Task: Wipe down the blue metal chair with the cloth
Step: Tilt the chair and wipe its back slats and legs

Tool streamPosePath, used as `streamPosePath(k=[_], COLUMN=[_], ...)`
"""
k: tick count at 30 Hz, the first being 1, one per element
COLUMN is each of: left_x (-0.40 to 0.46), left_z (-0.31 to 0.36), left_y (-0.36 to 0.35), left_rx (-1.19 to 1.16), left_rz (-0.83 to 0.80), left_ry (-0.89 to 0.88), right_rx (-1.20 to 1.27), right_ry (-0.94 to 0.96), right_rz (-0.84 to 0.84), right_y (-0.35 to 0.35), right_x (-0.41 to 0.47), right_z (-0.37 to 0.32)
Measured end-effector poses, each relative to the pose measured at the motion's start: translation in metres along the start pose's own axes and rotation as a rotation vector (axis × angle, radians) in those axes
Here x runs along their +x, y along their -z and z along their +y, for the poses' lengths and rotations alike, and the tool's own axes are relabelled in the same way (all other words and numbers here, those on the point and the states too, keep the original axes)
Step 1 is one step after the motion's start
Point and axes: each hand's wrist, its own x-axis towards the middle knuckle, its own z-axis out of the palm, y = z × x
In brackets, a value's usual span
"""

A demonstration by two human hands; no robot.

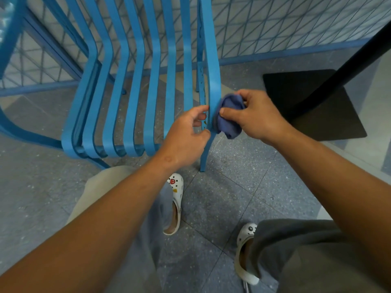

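Observation:
A blue metal chair [135, 85] made of bent slats stands in front of me on the floor. My right hand [257, 116] grips a bunched purple-blue cloth [229, 117] and presses it against the outer side of the chair's rightmost slat, near the seat's front edge. My left hand [186, 134] sits just left of that slat, with its fingers curled around the slat's inner edge. Part of the cloth hangs loose below my right thumb.
A black table base [313, 106] with a slanted black post stands right of the chair. A blue mesh fence [275, 24] runs behind. Another blue frame [12, 39] is at the far left. My feet in white clogs stand on grey speckled tiles.

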Motion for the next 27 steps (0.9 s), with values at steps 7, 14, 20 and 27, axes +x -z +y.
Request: streamPosePath(k=[7, 14, 20, 27], left_x=[-0.013, -0.040, -0.037, -0.010], left_z=[-0.011, -0.006, -0.014, -0.016], left_y=[0.013, 0.009, 0.019, 0.023], left_rx=[-0.046, -0.359, -0.320, -0.196], left_rz=[-0.040, -0.129, -0.057, 0.097], left_ry=[0.040, 0.027, 0.031, -0.048], right_rx=[-0.040, 0.260, 0.675, -0.019], right_ry=[-0.100, -0.105, -0.252, 0.023], right_rz=[0.054, 0.030, -0.153, 0.055], right_y=[0.006, -0.032, -0.044, -0.035], right_x=[-0.026, -0.062, -0.063, -0.045], right_z=[-0.003, -0.027, -0.031, -0.027])
